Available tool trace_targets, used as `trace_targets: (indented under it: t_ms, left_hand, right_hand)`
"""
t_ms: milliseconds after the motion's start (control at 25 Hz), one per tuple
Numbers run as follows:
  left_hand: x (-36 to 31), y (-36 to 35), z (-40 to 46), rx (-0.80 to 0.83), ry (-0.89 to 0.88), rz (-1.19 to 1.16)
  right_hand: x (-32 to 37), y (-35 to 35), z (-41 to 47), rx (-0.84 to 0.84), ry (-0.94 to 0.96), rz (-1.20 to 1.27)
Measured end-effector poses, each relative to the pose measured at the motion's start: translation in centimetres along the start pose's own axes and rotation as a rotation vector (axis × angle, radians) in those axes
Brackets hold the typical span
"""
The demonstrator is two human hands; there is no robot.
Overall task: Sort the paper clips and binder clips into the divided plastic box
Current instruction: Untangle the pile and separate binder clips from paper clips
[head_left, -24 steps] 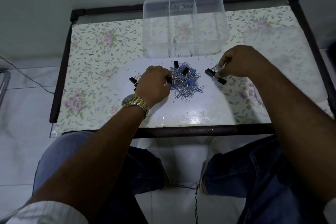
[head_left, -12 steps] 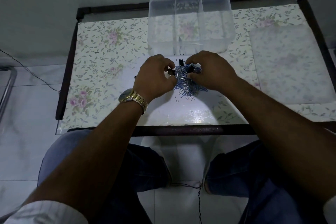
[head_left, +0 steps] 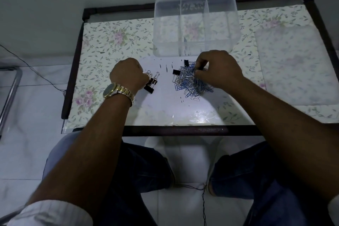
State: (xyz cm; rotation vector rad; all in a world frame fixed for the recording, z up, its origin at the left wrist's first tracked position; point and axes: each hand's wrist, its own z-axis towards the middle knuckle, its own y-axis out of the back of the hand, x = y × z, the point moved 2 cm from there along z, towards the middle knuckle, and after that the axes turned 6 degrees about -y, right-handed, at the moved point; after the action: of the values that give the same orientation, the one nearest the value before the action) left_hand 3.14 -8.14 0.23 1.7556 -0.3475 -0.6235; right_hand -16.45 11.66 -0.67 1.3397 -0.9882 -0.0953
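Observation:
A heap of blue and silver paper clips point(head_left: 190, 83) lies in the middle of the floral table. Two black binder clips point(head_left: 176, 72) rest against its far-left edge. My right hand point(head_left: 220, 71) sits on the heap's right side, its fingertips pinching a black binder clip point(head_left: 201, 69) among the paper clips. My left hand point(head_left: 128, 77) is curled to the left of the heap, over a small group of binder clips point(head_left: 153, 83); wire handles stick out from under its fingers. The clear divided box point(head_left: 234, 24) stands behind the heap, its compartments looking bare.
A translucent plastic lid point(head_left: 293, 64) lies flat on the table's right side. The table's dark frame point(head_left: 176, 131) runs along the near edge, above my knees. A metal chair tube point(head_left: 9, 97) stands on the floor at left.
My left hand has moved left from the heap to the small group of binder clips. My right hand stays at the heap, shifted slightly right and pinching a binder clip.

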Motion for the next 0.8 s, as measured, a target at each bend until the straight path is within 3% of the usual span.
trace_targets:
  t_ms: [160, 280, 440, 600, 800]
  left_hand:
    - [-0.4, -0.3, 0.0, 0.007, -0.036, 0.02]
    - [-2.7, -0.8, -0.3, -0.051, -0.252, -0.11]
    - [-6.4, -2.6, -1.4, -0.039, -0.439, -0.198]
    - [-7.6, -4.5, -1.3, 0.031, -0.454, -0.187]
    - [-8.0, -5.4, -0.9, 0.02, -0.428, -0.116]
  right_hand:
    - [-2.6, 2.9, 1.0, -0.008, -0.159, -0.191]
    - [-5.3, 4.4, 1.0, 0.098, -0.342, -0.295]
    - [-5.7, 4.0, 1.0, 0.134, -0.399, -0.284]
    - [-3.2, 2.4, 1.4, -0.039, -0.207, -0.227]
    - [1.1, -1.0, 2.3, 0.05, 0.114, -0.113]
